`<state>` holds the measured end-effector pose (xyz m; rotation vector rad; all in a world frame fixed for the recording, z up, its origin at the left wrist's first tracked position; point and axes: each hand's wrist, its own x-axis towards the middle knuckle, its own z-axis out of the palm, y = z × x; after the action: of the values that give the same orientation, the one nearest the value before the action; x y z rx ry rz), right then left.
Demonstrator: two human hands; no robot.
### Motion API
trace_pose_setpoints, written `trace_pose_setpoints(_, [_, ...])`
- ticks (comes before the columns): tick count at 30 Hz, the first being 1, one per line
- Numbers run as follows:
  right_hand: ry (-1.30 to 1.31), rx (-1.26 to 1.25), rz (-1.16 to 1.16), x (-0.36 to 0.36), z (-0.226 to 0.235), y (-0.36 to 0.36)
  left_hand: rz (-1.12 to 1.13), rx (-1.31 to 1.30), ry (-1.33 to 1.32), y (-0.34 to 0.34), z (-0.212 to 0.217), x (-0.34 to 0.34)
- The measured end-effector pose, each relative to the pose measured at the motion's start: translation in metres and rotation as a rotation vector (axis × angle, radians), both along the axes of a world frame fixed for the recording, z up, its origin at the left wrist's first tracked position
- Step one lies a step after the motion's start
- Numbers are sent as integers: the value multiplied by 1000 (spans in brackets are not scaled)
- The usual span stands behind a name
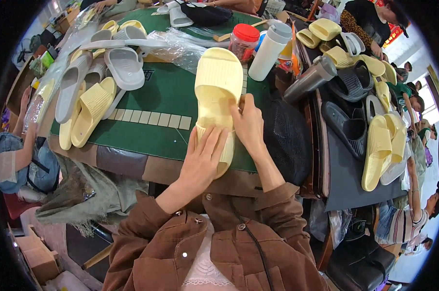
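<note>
Two pale yellow slide slippers are fitted together lengthwise in front of me, over the green mat (156,97). The upper slipper (218,80) has its ribbed strap at the far end. The lower slipper (226,157) shows its heel toward me. My left hand (204,153) lies across the overlap, fingers close together and pressed on the slippers, thumb at the left edge. On the right edge my right hand (248,121) grips the pair, thumb on top and fingers curled behind. The hands hide part of where the slippers meet.
Grey slippers (124,68) and yellow slippers (94,111) pile at left. A row of white tiles (149,118) crosses the mat. Beyond my right hand stand a red-lidded jar (243,42), a white bottle (270,53) and a grey tumbler (310,78). More slippers (378,150) cover the right table.
</note>
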<state>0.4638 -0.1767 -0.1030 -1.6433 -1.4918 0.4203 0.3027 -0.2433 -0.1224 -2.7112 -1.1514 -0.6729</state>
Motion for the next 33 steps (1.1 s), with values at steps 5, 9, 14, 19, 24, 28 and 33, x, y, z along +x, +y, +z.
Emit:
trace_pose_setpoints(5, [114, -115, 21, 2, -21, 1, 44, -157, -173, -7, 5, 11])
trace_pose_setpoints(9, [204, -189, 15, 3, -16, -4, 191, -135, -187, -7, -3, 12])
trace_pose_setpoints(14, [131, -171, -51, 0, -14, 0, 179, -100, -210, 0, -8, 14])
trace_pose_setpoints(19, [312, -99, -114, -8, -19, 1, 176, -90, -160, 1, -8, 12])
trace_pose_setpoints(24, [386, -45, -110, -14, -25, 4, 171, -75, -152, 3, -10, 8])
trace_pose_setpoints(28, [518, -43, -120, -19, -31, 8, 233, -89, -114, 0, -9, 12])
trace_pose_setpoints(33, [596, -44, -149, -20, -38, 11, 251, -88, -86, -1, -9, 15])
